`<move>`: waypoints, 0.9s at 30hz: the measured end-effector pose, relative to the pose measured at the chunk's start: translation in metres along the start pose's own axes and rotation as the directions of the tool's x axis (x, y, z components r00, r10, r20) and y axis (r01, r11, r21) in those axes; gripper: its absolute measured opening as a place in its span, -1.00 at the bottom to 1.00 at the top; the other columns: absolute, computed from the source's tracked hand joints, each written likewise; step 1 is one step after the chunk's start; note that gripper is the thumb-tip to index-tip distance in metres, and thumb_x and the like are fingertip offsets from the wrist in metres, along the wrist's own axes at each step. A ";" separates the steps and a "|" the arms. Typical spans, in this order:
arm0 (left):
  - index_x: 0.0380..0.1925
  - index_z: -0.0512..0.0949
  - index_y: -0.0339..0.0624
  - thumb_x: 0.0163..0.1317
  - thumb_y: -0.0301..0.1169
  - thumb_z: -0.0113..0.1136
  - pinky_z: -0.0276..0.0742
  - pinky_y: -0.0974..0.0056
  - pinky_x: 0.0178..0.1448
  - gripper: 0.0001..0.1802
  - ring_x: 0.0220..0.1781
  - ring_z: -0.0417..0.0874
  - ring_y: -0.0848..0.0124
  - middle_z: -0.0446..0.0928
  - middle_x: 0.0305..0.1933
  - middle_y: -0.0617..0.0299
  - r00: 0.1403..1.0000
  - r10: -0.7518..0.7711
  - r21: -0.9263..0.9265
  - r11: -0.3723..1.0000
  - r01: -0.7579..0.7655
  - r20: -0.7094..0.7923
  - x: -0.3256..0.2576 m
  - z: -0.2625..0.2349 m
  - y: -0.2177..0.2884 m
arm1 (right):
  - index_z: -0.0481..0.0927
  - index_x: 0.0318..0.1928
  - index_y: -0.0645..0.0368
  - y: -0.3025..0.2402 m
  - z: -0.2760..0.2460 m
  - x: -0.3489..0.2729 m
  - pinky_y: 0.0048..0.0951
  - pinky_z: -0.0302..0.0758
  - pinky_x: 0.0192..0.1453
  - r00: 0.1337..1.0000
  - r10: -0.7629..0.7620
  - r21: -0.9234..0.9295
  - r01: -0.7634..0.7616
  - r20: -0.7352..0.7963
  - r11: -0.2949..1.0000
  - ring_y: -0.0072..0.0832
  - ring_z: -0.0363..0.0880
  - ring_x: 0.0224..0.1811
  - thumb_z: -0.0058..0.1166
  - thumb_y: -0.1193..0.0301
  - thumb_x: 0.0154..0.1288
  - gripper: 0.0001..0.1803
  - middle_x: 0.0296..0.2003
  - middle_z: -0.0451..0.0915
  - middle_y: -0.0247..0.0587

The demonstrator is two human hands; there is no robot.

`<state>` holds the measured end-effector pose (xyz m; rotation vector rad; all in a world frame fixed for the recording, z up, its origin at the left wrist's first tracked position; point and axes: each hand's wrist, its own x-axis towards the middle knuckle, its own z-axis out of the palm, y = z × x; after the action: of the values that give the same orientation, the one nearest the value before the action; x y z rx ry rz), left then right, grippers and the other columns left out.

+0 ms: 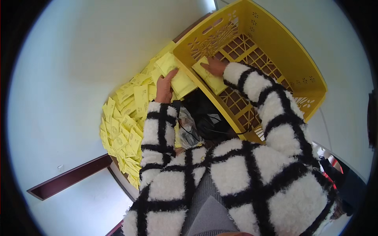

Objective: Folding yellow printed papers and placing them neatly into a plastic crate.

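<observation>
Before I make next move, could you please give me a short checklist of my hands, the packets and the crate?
1. Left hand holding its yellow packets: ok, thumb across the top.
2. Right hand inside the yellow crate: ok, touching the packets there.
3. Right hand's grip firm: cannot tell; the fingers are partly hidden.
4. Crate open toward you: ok.
5. Loose pile neatly ordered: not ok, packets lie at many angles.
6. Number of packets in left hand: cannot tell.

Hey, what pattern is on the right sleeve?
Black checks on fluffy white; the sleeve shows best in the head view.
</observation>
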<state>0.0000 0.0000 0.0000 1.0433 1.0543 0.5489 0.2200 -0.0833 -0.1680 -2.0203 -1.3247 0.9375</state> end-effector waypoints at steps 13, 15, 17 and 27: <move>0.15 0.46 -0.38 0.31 -0.32 0.20 0.62 0.10 0.20 -0.52 0.07 0.67 0.15 0.62 0.07 -0.04 0.986 -0.048 -0.425 0.898 0.113 0.160 -0.065 -0.092 0.085 | 0.69 -0.27 0.26 -0.144 -0.124 -0.065 -0.37 0.53 -0.31 0.979 -0.161 0.331 0.111 0.128 0.937 -0.46 0.59 -0.48 0.06 0.02 0.41 -0.51 -0.49 0.65 -0.24; 0.18 0.43 -0.38 0.33 -0.31 0.16 0.62 0.12 0.20 -0.51 0.09 0.67 0.14 0.60 0.12 -0.05 0.969 -0.011 -0.468 0.874 0.130 0.248 -0.086 -0.084 0.102 | 0.62 -0.09 0.24 -0.203 -0.148 -0.099 -0.48 0.51 -0.25 0.963 -0.244 0.431 0.174 0.112 0.885 -0.62 0.56 -0.34 0.03 0.16 0.47 -0.64 -0.41 0.60 -0.39; 0.17 0.43 -0.37 0.34 -0.30 0.15 0.62 0.13 0.17 -0.52 0.07 0.67 0.16 0.59 0.12 -0.03 0.966 -0.023 -0.456 0.878 0.144 0.259 -0.097 -0.072 0.114 | 0.55 0.04 0.24 -0.252 -0.147 -0.122 -0.50 0.52 -0.20 0.961 -0.267 0.498 0.198 0.069 0.844 -0.61 0.56 -0.24 0.06 0.16 0.46 -0.60 -0.27 0.60 -0.34; 0.16 0.44 -0.31 0.47 -0.14 0.07 0.48 0.24 0.22 -0.52 0.17 0.51 0.37 0.50 0.13 0.15 0.896 0.243 -0.315 0.941 -0.124 0.373 -0.094 -0.008 0.135 | 0.31 0.32 0.31 -0.265 -0.136 -0.103 -0.38 0.62 0.11 0.893 -0.442 0.948 0.066 0.083 0.311 -0.38 0.63 0.08 0.24 0.28 0.31 -0.33 0.11 0.56 -0.07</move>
<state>-0.0345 -0.0114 0.1601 0.9530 0.4905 0.5856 0.1537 -0.0897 0.1400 -0.7016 -0.8268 1.4647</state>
